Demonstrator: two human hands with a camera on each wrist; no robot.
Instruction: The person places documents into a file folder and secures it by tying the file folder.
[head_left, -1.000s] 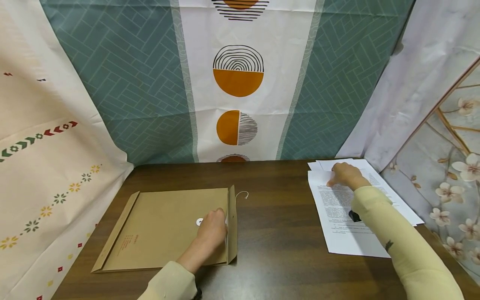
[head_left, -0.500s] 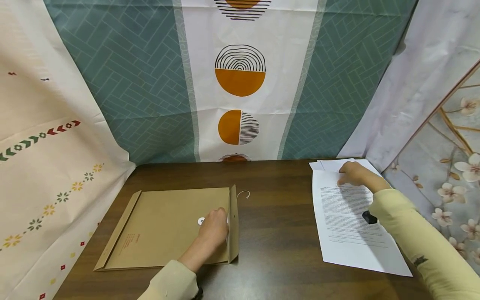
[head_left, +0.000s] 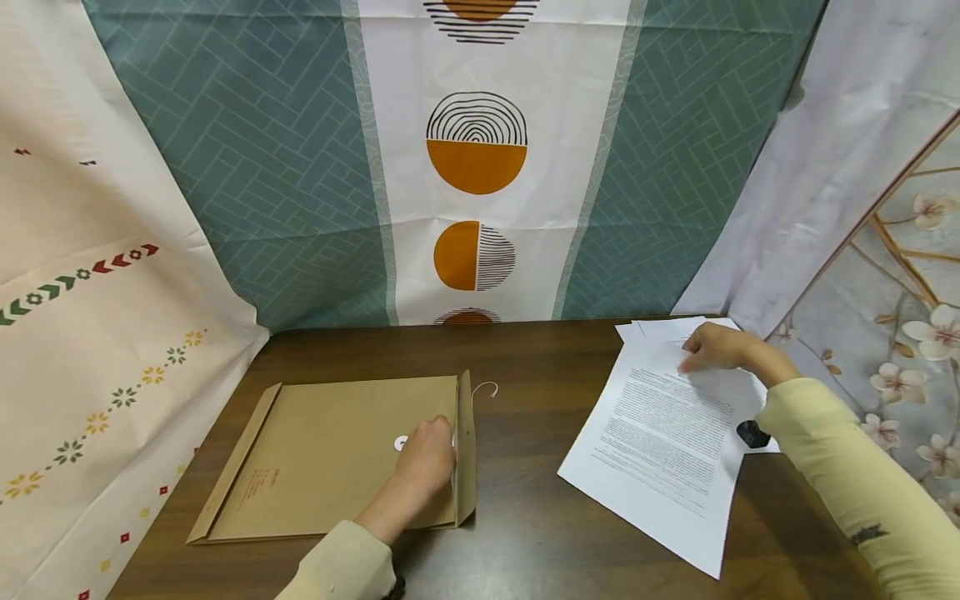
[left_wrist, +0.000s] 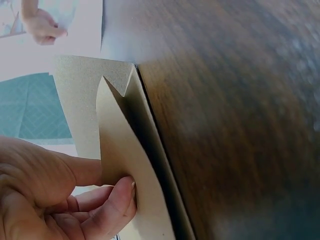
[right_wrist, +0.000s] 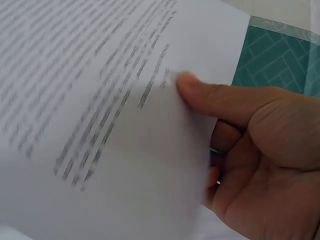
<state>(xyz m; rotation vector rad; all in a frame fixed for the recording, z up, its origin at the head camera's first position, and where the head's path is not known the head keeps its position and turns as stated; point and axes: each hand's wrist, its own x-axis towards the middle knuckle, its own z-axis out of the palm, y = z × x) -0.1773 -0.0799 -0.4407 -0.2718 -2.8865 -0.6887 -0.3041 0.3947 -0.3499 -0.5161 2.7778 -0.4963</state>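
Note:
A brown paper envelope (head_left: pixel 337 450) with a white button and a string lies on the table at the left. My left hand (head_left: pixel 427 458) pinches the front edge of its mouth between thumb and fingers; in the left wrist view the envelope's opening (left_wrist: pixel 132 112) gapes beside the raised edge. At the right, my right hand (head_left: pixel 716 348) holds a printed sheet of paper (head_left: pixel 660 442) near its top edge. The thumb (right_wrist: pixel 197 92) presses on the printed face in the right wrist view, and the fingers are behind the sheet. The sheet slants, its lower end toward the table's middle.
Other white papers (head_left: pixel 763 442) lie underneath at the back right of the dark wooden table (head_left: pixel 525 500). A patterned curtain (head_left: pixel 480 208) hangs behind the table, with cloths (head_left: pixel 877 333) along both sides.
My right hand has lifted the sheet off the other papers and swung its lower end left, toward the middle. My left hand and the envelope stay in place.

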